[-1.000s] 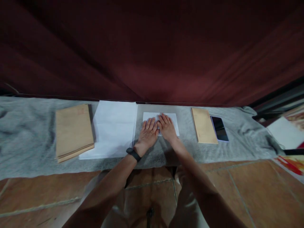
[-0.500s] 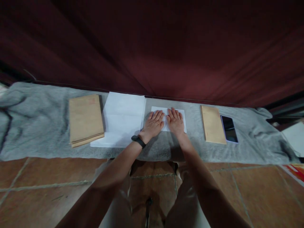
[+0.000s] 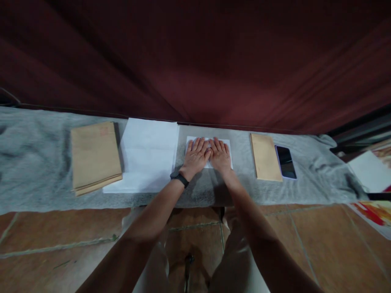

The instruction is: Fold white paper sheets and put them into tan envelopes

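Note:
My left hand (image 3: 196, 157) and my right hand (image 3: 220, 156) lie flat, side by side, fingers stretched out, on a small folded white sheet (image 3: 228, 151) on the grey cloth (image 3: 36, 162). A black band is on my left wrist. Left of my hands lies a stack of larger white paper (image 3: 146, 154). Further left sits a stack of brown envelopes (image 3: 94, 156). To the right of my hands lies a single brown envelope (image 3: 265, 156), with a dark phone (image 3: 285, 162) beside it.
A dark red curtain (image 3: 195, 61) hangs right behind the cloth. The floor in front is brown tile (image 3: 61, 236). At the far right edge lie white paper (image 3: 371, 173) and a red-and-yellow printed sheet (image 3: 374, 211).
Both hands have stayed flat on the small white sheet, sliding a little closer together and toward its far edge. The camera view has shifted sideways and back.

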A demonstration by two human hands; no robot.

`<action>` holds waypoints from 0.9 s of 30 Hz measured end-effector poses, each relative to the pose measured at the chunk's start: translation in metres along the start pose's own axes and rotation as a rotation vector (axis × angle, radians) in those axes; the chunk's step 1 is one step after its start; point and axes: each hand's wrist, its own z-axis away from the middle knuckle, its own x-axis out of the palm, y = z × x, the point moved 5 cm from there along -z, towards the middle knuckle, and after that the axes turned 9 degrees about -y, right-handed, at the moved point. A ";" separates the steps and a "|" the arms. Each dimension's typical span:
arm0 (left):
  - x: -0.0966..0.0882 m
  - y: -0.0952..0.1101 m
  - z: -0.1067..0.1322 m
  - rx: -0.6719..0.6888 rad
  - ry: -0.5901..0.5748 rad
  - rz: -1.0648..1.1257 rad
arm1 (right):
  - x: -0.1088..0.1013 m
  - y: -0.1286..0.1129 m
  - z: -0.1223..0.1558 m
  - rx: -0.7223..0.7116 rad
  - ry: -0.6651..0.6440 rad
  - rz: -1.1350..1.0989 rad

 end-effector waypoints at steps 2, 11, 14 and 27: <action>-0.001 -0.004 0.001 -0.009 0.011 -0.008 | 0.001 0.004 0.001 -0.001 0.007 -0.006; 0.001 -0.022 0.001 -0.052 0.019 -0.031 | 0.002 0.031 0.010 0.038 0.065 -0.030; 0.000 -0.028 0.002 -0.086 0.029 -0.035 | 0.001 0.041 0.014 0.048 0.077 -0.019; -0.008 -0.039 0.006 -0.189 -0.016 -0.024 | -0.010 0.065 0.021 0.163 0.158 -0.008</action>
